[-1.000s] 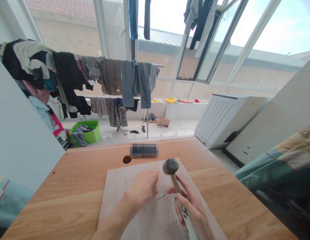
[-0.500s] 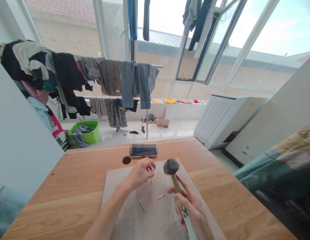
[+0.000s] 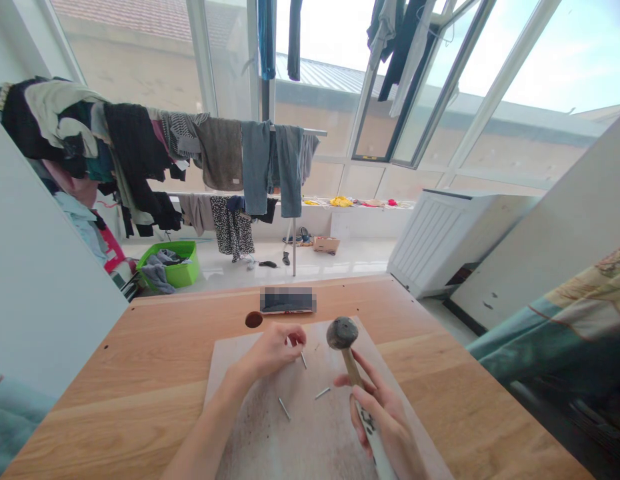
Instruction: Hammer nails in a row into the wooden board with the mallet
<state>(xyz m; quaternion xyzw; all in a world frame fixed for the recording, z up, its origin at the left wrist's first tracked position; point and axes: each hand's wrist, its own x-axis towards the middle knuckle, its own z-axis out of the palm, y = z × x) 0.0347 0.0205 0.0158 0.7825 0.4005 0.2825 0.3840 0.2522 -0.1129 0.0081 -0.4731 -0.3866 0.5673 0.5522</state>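
Observation:
My left hand (image 3: 275,348) pinches a nail (image 3: 303,360) and holds it point-down on a pale worn board (image 3: 310,433). The board lies on a wooden table (image 3: 140,387). My right hand (image 3: 385,420) grips the wooden handle of a hammer (image 3: 341,333), whose round dark head stands raised just right of the nail. Two loose nails (image 3: 284,409) lie flat on the board between my hands.
A phone (image 3: 288,301) lies at the table's far edge, beside a round hole (image 3: 254,319) in the tabletop. Beyond stand a clothes rack (image 3: 230,160) hung with garments, a green basket (image 3: 171,264), white panels and a patterned cloth (image 3: 565,320) to the right.
My left hand lifted a nail off the board, moved it forward and set it upright near the hammer head. Two nails it had covered now show. The hammer stayed still.

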